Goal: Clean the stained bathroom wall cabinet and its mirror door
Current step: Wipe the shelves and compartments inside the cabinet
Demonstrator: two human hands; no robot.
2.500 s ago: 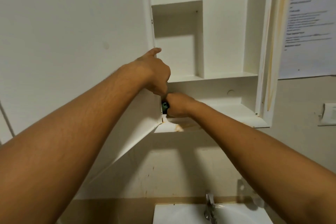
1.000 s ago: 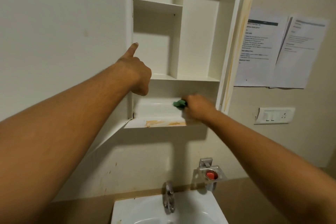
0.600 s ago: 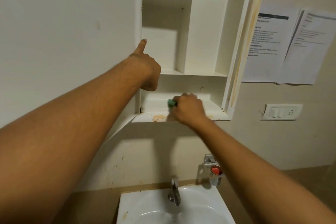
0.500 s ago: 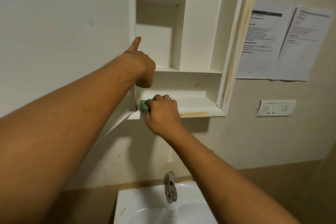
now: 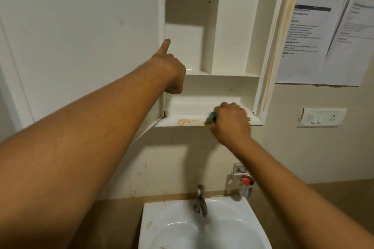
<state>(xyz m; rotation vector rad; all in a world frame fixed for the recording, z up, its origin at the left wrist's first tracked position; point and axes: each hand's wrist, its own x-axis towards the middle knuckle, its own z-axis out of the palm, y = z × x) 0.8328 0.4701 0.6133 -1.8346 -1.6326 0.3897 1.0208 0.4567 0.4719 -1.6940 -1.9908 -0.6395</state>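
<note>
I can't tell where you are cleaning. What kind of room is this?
Most likely a bathroom. A white sink with a tap sits low in the view, an open wall cabinet hangs above it, and a metal holder with what may be soap is fixed beside the tap.

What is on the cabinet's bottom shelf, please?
An orange-brown stain along the front edge, and the right hand gripping a green sponge. The hand hides most of the sponge and the shelf beneath.
</note>
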